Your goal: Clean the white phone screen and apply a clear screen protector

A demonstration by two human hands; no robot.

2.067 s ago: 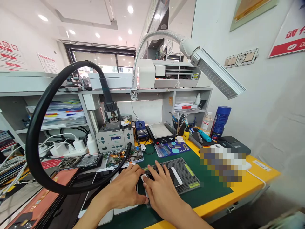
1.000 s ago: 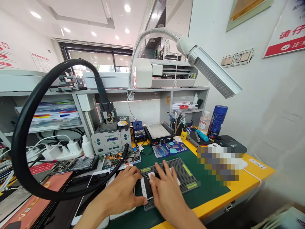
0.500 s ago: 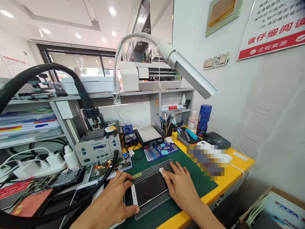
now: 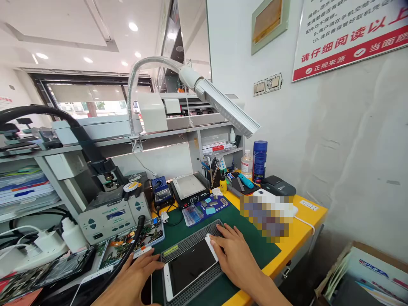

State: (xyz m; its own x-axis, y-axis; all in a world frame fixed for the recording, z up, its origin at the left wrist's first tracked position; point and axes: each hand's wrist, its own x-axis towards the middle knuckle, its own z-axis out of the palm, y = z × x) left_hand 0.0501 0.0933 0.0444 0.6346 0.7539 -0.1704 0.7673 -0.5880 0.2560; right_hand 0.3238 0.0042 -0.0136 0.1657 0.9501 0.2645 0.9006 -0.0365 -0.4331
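A white-framed phone (image 4: pixel 192 267) with a dark screen lies on a grey perforated pad (image 4: pixel 208 274). My left hand (image 4: pixel 135 276) is at the phone's left end, its fingers spread and its index fingertip close to the top left corner. The left thumb rests lower down, left of the pad and partly cut off by the frame. Over the phone's right end lies my right hand (image 4: pixel 235 257), fingers stretched out, thumb side against the white edge and the other fingertips on the pad. Its palm hides part of the pad.
Under the pad spreads a green mat (image 4: pixel 266 250) on a yellow desk (image 4: pixel 315 212). A tray of circuit boards (image 4: pixel 127 242), a black hose (image 4: pixel 135 231) and a grey rework station (image 4: pixel 111 216) crowd the left. Behind are a heating plate (image 4: pixel 189 187) and a yellow bottle (image 4: pixel 223 185).
The view has turned to the right. My left thumb has come off the phone's left end and the hand sits further left of it. My right hand stays at the right end.
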